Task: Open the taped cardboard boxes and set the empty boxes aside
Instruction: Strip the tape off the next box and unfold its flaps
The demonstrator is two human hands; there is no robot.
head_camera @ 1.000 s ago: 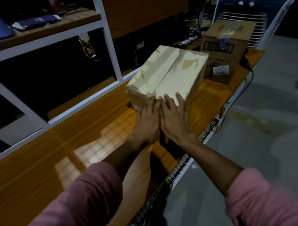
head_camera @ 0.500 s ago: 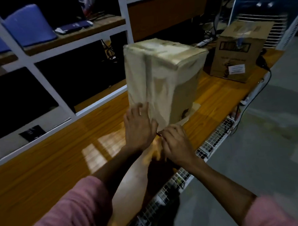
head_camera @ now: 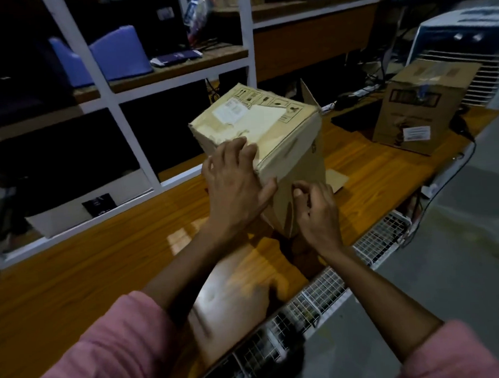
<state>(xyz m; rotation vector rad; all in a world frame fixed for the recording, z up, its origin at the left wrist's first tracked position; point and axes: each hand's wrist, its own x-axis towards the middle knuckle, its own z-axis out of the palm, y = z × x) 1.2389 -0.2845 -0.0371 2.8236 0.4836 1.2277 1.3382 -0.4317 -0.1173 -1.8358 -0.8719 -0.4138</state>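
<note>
From the head camera, the tilted cardboard box (head_camera: 258, 148) stands on the wooden bench (head_camera: 103, 269), with the second box (head_camera: 419, 107) well beyond it. The left hand (head_camera: 236, 186) presses spread fingers on its near corner; the right hand (head_camera: 315, 211) hovers beside it, fingers curled, holding nothing. It seems the box is being turned to find its tape; next comes catching a tape edge.

box (head_camera: 286, 135): tan cardboard, white label, black printed symbols
second box (head_camera: 422, 107): brown, black striped print, white label, right of box
table (head_camera: 103, 266): orange-brown wood grain under box
sleeves (head_camera: 106, 352): pink
bin (head_camera: 116, 56): blue, on the shelf left of box
</note>
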